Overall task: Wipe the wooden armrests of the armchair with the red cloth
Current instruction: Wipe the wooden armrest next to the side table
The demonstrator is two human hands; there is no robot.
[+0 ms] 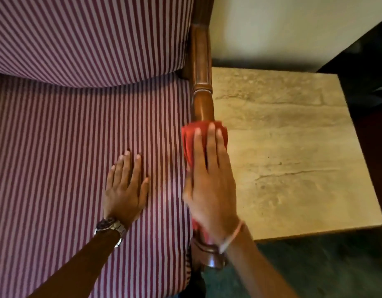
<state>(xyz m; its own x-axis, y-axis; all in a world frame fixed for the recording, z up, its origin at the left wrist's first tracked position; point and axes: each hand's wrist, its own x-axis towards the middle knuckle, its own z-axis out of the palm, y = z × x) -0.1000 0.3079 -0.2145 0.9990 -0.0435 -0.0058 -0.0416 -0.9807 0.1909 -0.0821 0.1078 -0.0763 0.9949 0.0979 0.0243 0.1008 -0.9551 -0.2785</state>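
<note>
The armchair's right wooden armrest [201, 67] runs from the chair back toward me, brown and glossy. The red cloth [189, 136] is draped over its middle. My right hand [211, 179] lies flat on the cloth, fingers pointing away, pressing it onto the wood; the armrest under the hand is hidden, and its front end [209, 254] shows below my wrist. My left hand [125, 186] rests palm down, fingers spread, on the striped seat cushion [56, 168]. The other armrest is out of view.
A beige marble-look side table [293, 147] stands right against the armrest. The striped back cushion [89, 35] fills the upper left. Dark furniture [368, 61] sits at the far right, a cream wall behind, dark carpet [314, 265] below.
</note>
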